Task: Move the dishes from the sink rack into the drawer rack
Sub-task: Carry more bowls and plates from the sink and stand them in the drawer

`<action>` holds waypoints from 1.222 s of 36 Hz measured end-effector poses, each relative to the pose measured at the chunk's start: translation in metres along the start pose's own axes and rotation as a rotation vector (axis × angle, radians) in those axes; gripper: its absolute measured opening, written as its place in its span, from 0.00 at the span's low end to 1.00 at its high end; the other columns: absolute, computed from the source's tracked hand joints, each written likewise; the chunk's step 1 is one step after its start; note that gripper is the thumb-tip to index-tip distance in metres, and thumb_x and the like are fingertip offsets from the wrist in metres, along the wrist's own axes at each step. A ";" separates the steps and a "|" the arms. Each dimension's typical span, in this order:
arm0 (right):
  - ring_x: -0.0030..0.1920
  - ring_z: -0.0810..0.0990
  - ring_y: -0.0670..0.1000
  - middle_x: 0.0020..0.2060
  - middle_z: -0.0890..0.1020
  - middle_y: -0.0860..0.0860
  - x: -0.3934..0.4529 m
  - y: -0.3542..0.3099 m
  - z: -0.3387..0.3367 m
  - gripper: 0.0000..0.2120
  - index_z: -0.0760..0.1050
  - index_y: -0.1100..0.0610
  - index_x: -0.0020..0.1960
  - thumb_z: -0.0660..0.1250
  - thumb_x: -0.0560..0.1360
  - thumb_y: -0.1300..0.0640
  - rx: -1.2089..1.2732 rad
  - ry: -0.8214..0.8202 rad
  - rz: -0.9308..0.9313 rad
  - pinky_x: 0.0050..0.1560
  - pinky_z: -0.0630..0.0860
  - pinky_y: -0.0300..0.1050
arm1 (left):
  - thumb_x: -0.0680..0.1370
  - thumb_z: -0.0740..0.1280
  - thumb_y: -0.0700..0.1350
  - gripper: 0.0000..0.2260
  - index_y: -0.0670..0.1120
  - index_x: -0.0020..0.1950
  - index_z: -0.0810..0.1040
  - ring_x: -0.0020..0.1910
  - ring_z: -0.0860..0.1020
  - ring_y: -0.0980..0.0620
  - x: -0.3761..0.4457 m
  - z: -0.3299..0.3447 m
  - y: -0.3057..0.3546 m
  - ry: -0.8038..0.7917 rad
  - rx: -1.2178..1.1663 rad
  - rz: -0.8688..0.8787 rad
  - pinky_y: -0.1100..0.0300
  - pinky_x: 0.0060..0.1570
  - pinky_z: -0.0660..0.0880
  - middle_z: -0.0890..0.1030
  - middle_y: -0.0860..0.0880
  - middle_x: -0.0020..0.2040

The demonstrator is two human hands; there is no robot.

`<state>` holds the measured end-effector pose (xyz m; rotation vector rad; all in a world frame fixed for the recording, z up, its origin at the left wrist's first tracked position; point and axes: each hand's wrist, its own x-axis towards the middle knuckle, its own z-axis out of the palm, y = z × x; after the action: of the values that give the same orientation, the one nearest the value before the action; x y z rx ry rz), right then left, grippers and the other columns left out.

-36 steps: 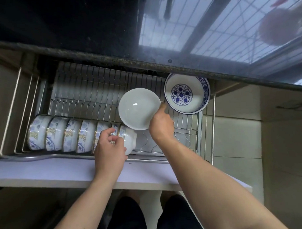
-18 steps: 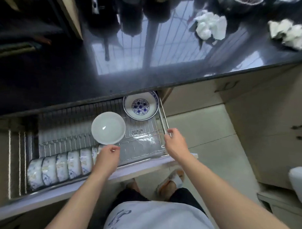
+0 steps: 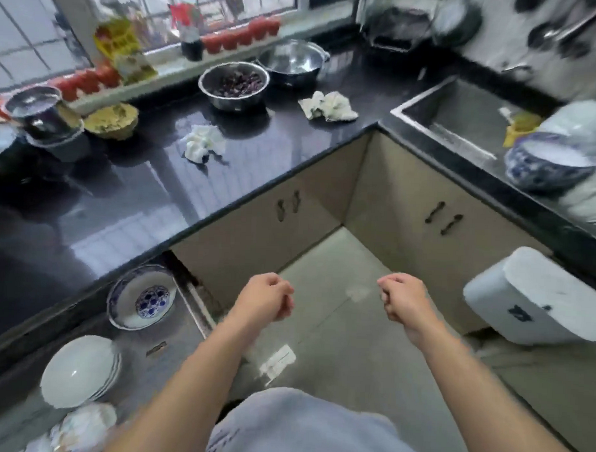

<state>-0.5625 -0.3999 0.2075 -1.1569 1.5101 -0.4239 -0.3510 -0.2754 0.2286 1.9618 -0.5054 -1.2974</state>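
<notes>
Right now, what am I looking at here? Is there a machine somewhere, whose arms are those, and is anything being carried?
No machine: this is one picture from a wide-angle camera worn on a person's head, looking down at their own arms. The left hand and right hand hang over the floor with fingers loosely curled, holding nothing. Lower left is the pulled-out drawer rack, which holds a blue-patterned bowl, a stack of white plates and some patterned bowls at the edge, blurred. The dark countertop carries a steel bowl of dark food and crumpled cloths. At far right, beside the sink, another blue bowl waits with white dishes, presumably next to be moved.
</notes>
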 end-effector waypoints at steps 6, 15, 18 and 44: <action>0.27 0.65 0.50 0.28 0.72 0.51 0.018 -0.015 -0.141 0.08 0.77 0.57 0.45 0.62 0.80 0.63 0.155 0.199 0.003 0.29 0.61 0.43 | 0.80 0.63 0.36 0.09 0.42 0.42 0.78 0.30 0.76 0.48 0.001 0.120 0.078 -0.182 0.035 0.081 0.57 0.38 0.73 0.80 0.47 0.29; 0.25 0.63 0.48 0.29 0.71 0.52 0.059 0.010 -0.232 0.08 0.76 0.59 0.45 0.59 0.79 0.65 0.313 0.353 0.088 0.27 0.59 0.40 | 0.79 0.60 0.36 0.09 0.41 0.43 0.77 0.31 0.77 0.46 0.041 0.211 0.151 -0.185 0.030 0.086 0.56 0.39 0.76 0.79 0.43 0.32; 0.24 0.62 0.48 0.28 0.70 0.52 0.081 0.009 -0.244 0.08 0.75 0.60 0.45 0.59 0.79 0.66 0.325 0.369 0.127 0.26 0.58 0.39 | 0.79 0.60 0.36 0.09 0.41 0.43 0.77 0.31 0.76 0.46 0.066 0.228 0.166 -0.226 0.040 0.075 0.55 0.40 0.75 0.78 0.42 0.33; 0.25 0.71 0.48 0.29 0.76 0.51 0.309 -0.085 -0.394 0.17 0.75 0.58 0.44 0.65 0.80 0.44 0.418 0.466 0.385 0.28 0.68 0.39 | 0.79 0.61 0.35 0.08 0.39 0.45 0.79 0.31 0.73 0.47 0.256 0.354 0.354 -0.282 0.000 0.173 0.53 0.41 0.75 0.75 0.45 0.28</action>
<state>-0.8446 -0.8218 0.2267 -0.4382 1.8809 -0.7341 -0.5430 -0.8032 0.2493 1.7009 -0.7933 -1.4674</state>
